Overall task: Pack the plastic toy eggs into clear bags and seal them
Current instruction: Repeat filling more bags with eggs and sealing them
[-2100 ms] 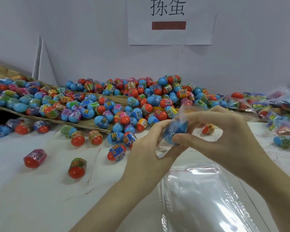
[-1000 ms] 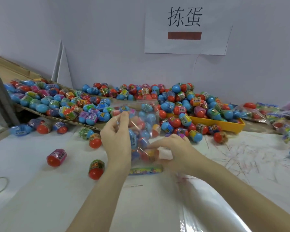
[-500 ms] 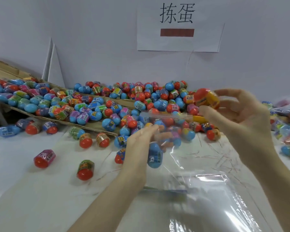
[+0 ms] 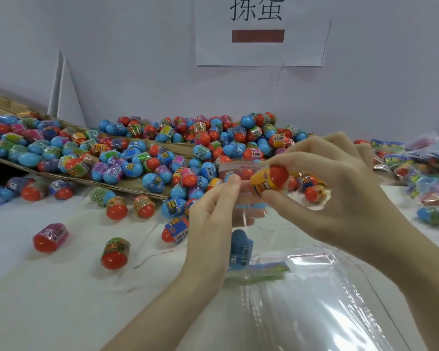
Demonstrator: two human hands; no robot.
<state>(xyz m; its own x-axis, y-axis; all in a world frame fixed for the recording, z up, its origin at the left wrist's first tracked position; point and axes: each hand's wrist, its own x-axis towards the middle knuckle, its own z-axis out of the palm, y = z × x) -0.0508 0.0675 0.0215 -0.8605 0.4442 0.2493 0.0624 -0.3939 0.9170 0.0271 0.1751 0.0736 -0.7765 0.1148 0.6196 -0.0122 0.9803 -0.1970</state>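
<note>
Egg at the bag's mouth, center frame.

The table [image 4: 48, 312] fills the lower frame, with the egg pile [image 4: 162, 153] across the middle band and flat bags [image 4: 314, 305] at lower right. My left hand [image 4: 211, 224] pinches the rim of the open bag [image 4: 241, 168] at center; a blue egg [image 4: 241, 249] sits low inside it. My right hand [image 4: 340, 188] grips an orange egg [image 4: 269, 182] between thumb and fingers, right at the rim.

Bare white tabletop [image 4: 48, 307] lies open at lower left, while loose eggs [image 4: 114, 253] dot mid-left, the egg heap [image 4: 188, 148] blocks the centre band, and stacked bags [image 4: 314, 307] cover lower right.
</note>
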